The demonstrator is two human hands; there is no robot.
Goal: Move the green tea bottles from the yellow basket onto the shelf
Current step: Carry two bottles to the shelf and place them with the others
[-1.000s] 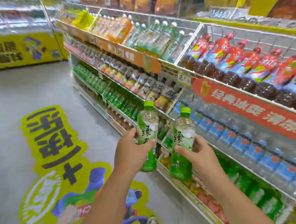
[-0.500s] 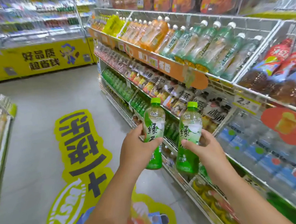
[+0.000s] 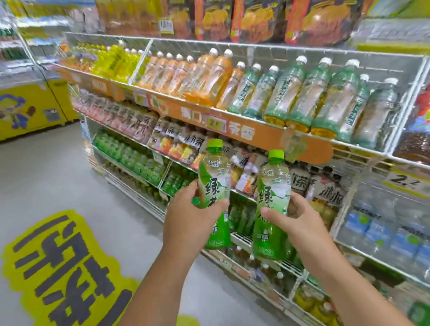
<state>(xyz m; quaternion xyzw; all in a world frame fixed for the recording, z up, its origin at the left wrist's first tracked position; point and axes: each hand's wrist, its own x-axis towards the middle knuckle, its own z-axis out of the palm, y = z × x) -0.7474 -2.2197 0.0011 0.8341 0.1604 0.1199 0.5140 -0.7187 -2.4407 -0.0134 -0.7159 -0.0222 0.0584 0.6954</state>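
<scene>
left hand (image 3: 190,215): wrapped around the middle of the left bottle (image 3: 215,195), thumb across the label, fingers behind it.
right hand (image 3: 290,217): wrapped around the middle of the right bottle (image 3: 273,207), thumb on the label front.
bottle axis: both upright, green caps up; left bottle leans slightly right at the top.
bottle position: both held in the air in front of the shelf unit (image 3: 307,143), not touching it. Left bottle sits higher than the right bottle; the two are close but apart.
landmark: green bottle row (image 3: 126,155) on a lower tier of the shelf unit, left of and beyond the left hand.
key relation: that row looks like the matching stock, though blur prevents confirming the label. It lies forward-left of both bottles, so the left hand is the nearer one.
likely move: carry left along the shelf unit, then set bottles in base first.
basket: not in view.
risk: wire dividers on the tiers could catch a tilted base.
</scene>
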